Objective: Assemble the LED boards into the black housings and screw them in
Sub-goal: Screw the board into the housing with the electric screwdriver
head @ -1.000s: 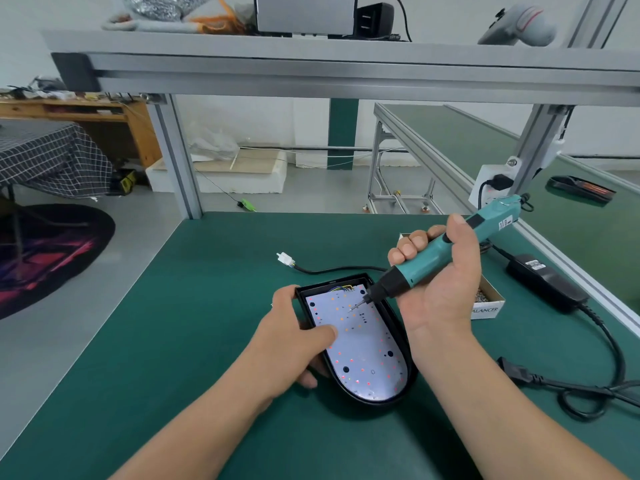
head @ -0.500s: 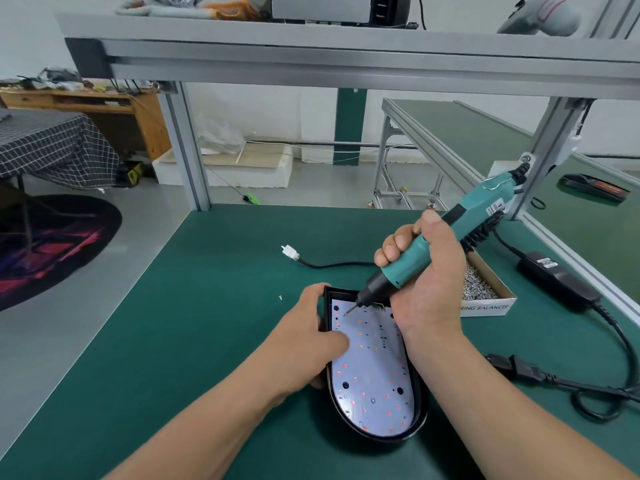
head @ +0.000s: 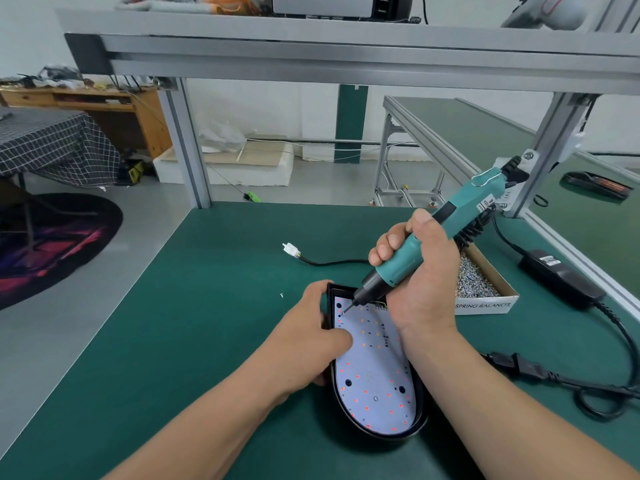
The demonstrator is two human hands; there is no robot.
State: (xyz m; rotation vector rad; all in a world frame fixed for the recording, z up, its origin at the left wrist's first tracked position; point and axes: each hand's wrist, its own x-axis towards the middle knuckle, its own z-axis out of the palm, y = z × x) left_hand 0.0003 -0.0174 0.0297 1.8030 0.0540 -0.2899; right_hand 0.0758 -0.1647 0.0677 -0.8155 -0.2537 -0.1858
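A black D-shaped housing [head: 420, 422] lies on the green mat in front of me, with a white LED board [head: 375, 379] dotted with red and orange LEDs seated inside it. My left hand [head: 311, 344] grips the housing's left rim, its thumb pressing on the board. My right hand [head: 417, 278] holds a teal electric screwdriver [head: 446, 230], tilted, with its bit tip touching the board's far left corner. A black cable with a white connector [head: 290, 250] runs out from the housing's far end.
A cardboard box of screws [head: 485, 289] stands right of my right hand. One loose screw [head: 281, 295] lies on the green mat [head: 207, 323] left of the housing. A black power adapter [head: 557, 278] and its cord [head: 540, 372] lie at the right.
The screwdriver tip has moved left across the board's far end, from near its middle to the far left corner. My left hand stays on the housing, which sits more lengthwise.
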